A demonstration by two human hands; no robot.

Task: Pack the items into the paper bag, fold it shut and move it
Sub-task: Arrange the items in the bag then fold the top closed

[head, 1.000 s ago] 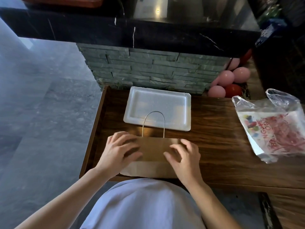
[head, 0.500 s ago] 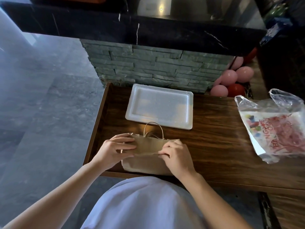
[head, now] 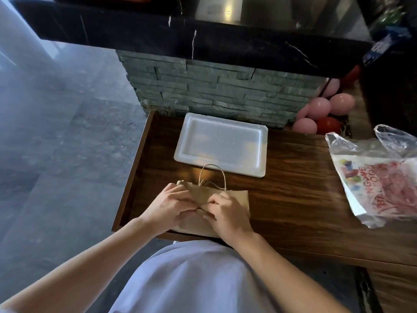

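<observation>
A brown paper bag (head: 239, 197) lies flat at the near edge of the wooden table (head: 293, 199), its twine handle (head: 212, 175) looping up toward the far side. My left hand (head: 168, 206) and my right hand (head: 225, 213) both rest on the bag, fingertips meeting at its middle and pinching the paper's folded top part. Whatever is inside the bag is hidden.
A white foam tray (head: 221, 143) lies just behind the bag. A clear plastic bag with red print (head: 381, 177) sits at the right. Pink and red balloons (head: 320, 114) sit by a stone-clad counter (head: 214, 86) at the back. The table's left edge drops to grey floor.
My hands went from flat on the bag to pinching its top, drawing it toward me into a fold; the handle loop now stands shorter. My fingertips have come together at the bag's middle.
</observation>
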